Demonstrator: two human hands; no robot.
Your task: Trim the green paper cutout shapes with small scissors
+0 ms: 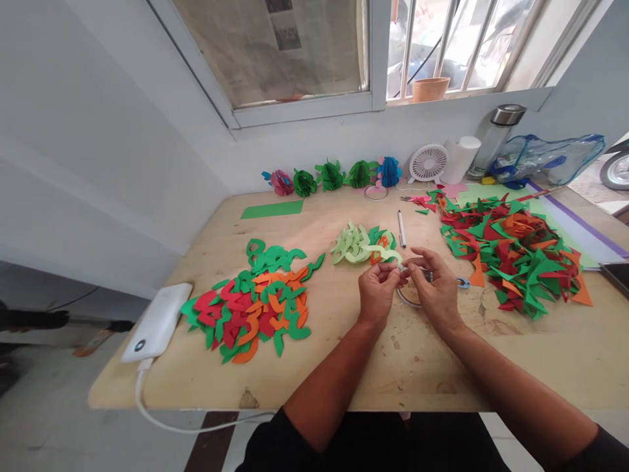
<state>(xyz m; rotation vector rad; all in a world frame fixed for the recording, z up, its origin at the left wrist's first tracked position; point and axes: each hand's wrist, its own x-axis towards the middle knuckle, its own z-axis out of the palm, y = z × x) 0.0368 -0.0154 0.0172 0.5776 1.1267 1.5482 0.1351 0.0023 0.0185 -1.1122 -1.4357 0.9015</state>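
Note:
My left hand (pixel 378 292) and my right hand (pixel 432 285) meet over the middle of the table, fingertips pinched together. Between them is the end of a wavy light green paper cutout (pixel 388 253); the exact spot they grip is mostly hidden by the fingers. Just left of it lies a small heap of light green paper cutouts (pixel 350 242), beside some dark green and orange ones. Under my hands a grey ring-shaped thing (pixel 407 300) shows in part. A light blue looped piece (pixel 463 283) pokes out right of my right hand.
Cut paper shapes (pixel 250 305) lie at left, a taller pile of paper scraps (pixel 521 255) at right. Behind stand several folded paper figures (pixel 331 176), a small fan (pixel 428 162) and a glass bottle (pixel 494 141). A pen (pixel 401 229) and white power bank (pixel 157 322) rest on the table.

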